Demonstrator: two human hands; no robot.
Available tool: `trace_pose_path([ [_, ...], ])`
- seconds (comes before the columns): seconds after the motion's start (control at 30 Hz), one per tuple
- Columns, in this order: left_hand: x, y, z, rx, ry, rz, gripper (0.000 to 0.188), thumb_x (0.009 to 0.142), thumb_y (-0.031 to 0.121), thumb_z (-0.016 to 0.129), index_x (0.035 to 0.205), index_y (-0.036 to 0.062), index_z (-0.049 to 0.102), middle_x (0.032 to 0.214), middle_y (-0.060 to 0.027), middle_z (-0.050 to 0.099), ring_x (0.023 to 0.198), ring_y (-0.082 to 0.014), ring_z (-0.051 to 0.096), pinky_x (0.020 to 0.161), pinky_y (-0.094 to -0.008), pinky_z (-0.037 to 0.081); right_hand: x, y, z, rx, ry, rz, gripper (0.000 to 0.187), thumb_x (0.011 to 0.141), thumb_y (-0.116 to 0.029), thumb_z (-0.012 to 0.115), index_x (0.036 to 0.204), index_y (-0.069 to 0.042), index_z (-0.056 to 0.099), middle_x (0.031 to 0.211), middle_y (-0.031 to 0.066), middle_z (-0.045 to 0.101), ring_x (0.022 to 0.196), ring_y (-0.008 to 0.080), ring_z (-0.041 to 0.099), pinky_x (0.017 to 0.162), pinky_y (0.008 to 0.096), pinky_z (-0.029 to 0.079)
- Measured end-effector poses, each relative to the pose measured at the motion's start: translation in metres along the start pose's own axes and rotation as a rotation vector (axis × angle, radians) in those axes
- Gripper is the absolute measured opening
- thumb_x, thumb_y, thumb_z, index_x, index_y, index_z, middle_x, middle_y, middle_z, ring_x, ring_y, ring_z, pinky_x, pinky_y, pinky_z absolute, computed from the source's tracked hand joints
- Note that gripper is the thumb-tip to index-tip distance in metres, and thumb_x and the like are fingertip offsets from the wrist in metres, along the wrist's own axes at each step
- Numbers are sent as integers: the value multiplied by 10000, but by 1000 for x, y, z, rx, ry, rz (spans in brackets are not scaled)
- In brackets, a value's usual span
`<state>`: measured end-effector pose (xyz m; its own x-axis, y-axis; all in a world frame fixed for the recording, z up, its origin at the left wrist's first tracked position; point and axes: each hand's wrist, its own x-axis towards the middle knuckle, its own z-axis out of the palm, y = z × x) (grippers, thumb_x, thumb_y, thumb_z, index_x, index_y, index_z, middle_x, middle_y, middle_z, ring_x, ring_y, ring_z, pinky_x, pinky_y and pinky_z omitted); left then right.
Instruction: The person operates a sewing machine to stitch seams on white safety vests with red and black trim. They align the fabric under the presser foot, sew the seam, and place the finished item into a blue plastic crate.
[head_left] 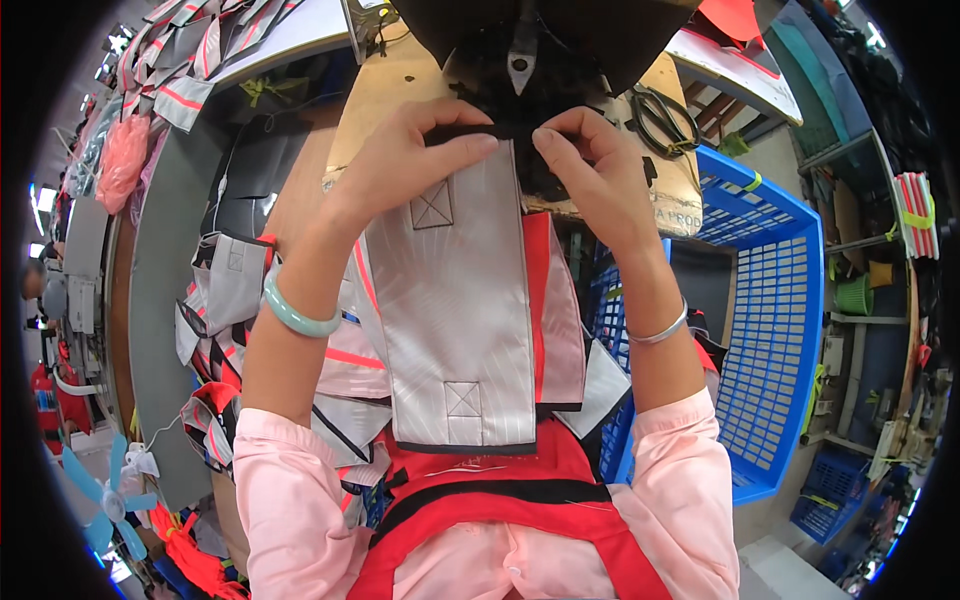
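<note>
Left hand [408, 160] and right hand [602, 172], grips clamped on the black strip [514, 131] at the grey panel's [460, 300] far edge: best kept taut, level, evenly folded!

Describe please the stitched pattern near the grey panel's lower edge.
The stitching forms a square with an X, clearest in head view.

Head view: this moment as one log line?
left hand: pinching black trim; right hand: at trim's end; grey panel: below hands; blue basket: at right
</note>
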<state>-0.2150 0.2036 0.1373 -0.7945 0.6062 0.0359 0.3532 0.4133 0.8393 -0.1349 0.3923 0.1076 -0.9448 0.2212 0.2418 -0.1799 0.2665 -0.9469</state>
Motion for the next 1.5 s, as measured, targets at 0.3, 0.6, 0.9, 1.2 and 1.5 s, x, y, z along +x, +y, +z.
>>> trace_pose_path([
  [0.3, 31, -13, 1, -175, -49, -110, 364, 793, 283, 681, 1028, 6, 658, 819, -17, 615, 737, -69, 539, 664, -204, 426, 27, 21, 0, 184, -14, 128, 236, 868, -231, 605, 891, 4, 619, 703, -30, 540, 664, 48, 474, 605, 209, 392],
  [0.6, 40, -24, 1, -352, -91, -147, 358, 795, 238, 715, 1066, 15, 645, 905, 4, 642, 803, -51, 584, 745, -186, 454, 34, 16, 0, 209, 0, 119, 229, 853, -243, 605, 891, -19, 633, 691, -31, 526, 655, 49, 464, 601, 200, 360],
  [0.9, 39, -16, 3, -565, -13, -191, 364, 788, 217, 722, 1080, 16, 639, 920, 2, 646, 825, -60, 590, 768, -187, 453, 41, 28, 1, 540, 27, 88, 219, 843, -178, 607, 966, -4, 655, 804, 20, 624, 703, 68, 530, 637, 187, 394],
  [1.2, -16, -24, 32, -40, -48, 323, 250, 785, 192, 693, 985, 43, 670, 914, -67, 635, 846, -116, 590, 719, -255, 461, -58, 15, 7, -195, -274, 10, 408, 768, -178, 704, 1096, 45, 609, 998, 136, 664, 884, 183, 620, 818, 248, 454],
  [1.5, -97, -24, 33, -264, -198, 57, 113, 814, 124, 631, 822, 12, 643, 697, -99, 602, 618, -244, 575, 580, -323, 446, -125, -9, -42, -355, 265, -194, 299, 822, -70, 617, 1116, -12, 609, 1072, 162, 625, 960, 250, 606, 849, 327, 457],
])
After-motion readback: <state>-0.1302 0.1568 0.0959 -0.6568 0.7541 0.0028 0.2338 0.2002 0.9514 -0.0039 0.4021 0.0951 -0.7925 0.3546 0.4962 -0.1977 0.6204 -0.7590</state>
